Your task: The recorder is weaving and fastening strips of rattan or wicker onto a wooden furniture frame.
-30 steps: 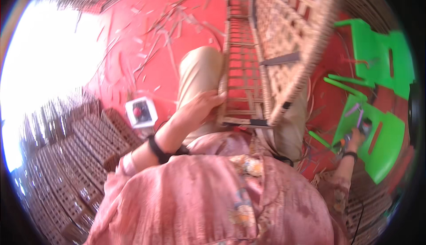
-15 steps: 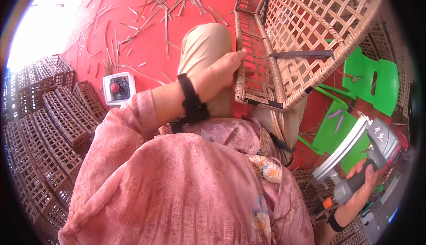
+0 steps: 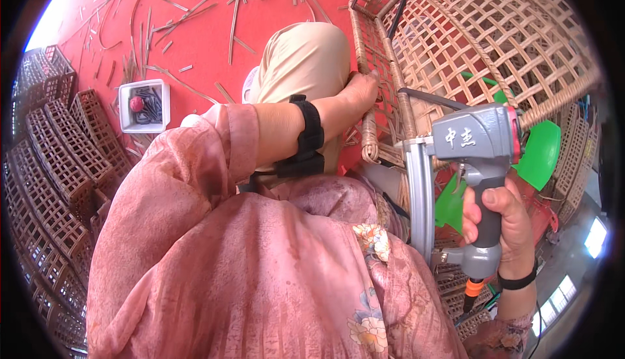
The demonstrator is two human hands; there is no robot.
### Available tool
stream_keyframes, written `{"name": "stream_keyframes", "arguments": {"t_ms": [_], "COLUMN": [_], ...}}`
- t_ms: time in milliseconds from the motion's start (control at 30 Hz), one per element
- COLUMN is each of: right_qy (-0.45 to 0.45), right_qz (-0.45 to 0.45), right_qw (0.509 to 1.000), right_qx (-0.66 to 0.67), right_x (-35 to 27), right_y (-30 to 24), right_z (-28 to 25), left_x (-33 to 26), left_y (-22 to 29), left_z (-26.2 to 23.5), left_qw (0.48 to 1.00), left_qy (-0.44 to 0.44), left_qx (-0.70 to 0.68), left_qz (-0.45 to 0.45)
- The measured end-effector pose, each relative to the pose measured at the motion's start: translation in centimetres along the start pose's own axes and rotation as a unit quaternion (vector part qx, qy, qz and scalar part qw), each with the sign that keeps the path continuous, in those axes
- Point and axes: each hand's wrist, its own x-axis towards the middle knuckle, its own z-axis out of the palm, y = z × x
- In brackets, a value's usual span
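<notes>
A large basket (image 3: 475, 40) of open woven cane, with rope-wrapped rims and dark straps, leans across my lap at the upper right. My left hand (image 3: 358, 97) is closed round its narrow latticed side, beside my knee; the fingertips are partly hidden. In my right hand (image 3: 504, 214) is a grey air staple gun (image 3: 472, 138), held upright by its black grip. Its long silver magazine faces left. The nose overlaps the basket's near lower corner; whether it touches cannot be told. An orange-collared fitting (image 3: 474, 289) is at the grip's base.
A white tray (image 3: 165, 108) with dark small pieces and a red ball stands left on the red floor. Cut cane strips (image 3: 234, 27) lie scattered ahead. Stacked woven baskets (image 3: 55, 164) line the left. Green plastic chairs (image 3: 540, 154) stand behind the basket and staple gun.
My right hand has brought the staple gun up and left from the lower right to the basket's near corner, turning it upright. My left hand keeps its hold on the basket.
</notes>
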Motion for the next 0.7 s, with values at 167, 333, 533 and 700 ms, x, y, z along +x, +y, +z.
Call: {"name": "stream_keyframes", "arguments": {"t_ms": [167, 333, 533, 700], "right_qy": [-0.003, -0.018, 0.006, 0.054], "right_qz": [0.051, 0.079, 0.115, 0.109], "right_qw": [0.999, 0.997, 0.991, 0.988], "right_qx": [-0.012, -0.013, -0.065, -0.1], "right_x": [1.5, 2.4, 2.9, 2.4], "right_y": [-0.4, -0.9, -2.3, -1.8], "right_z": [-0.1, 0.2, 1.3, 2.9], "left_x": [1.0, 0.4, -2.7, -4.5], "left_y": [-2.6, -3.6, 1.9, 1.7], "left_z": [0.3, 0.0, 1.5, -0.3], "left_qw": [0.987, 0.97, 0.998, 0.986], "left_qy": [0.011, 0.028, 0.055, 0.098], "left_qx": [0.092, 0.097, -0.023, -0.115], "left_qz": [0.128, 0.223, -0.028, -0.069]}}
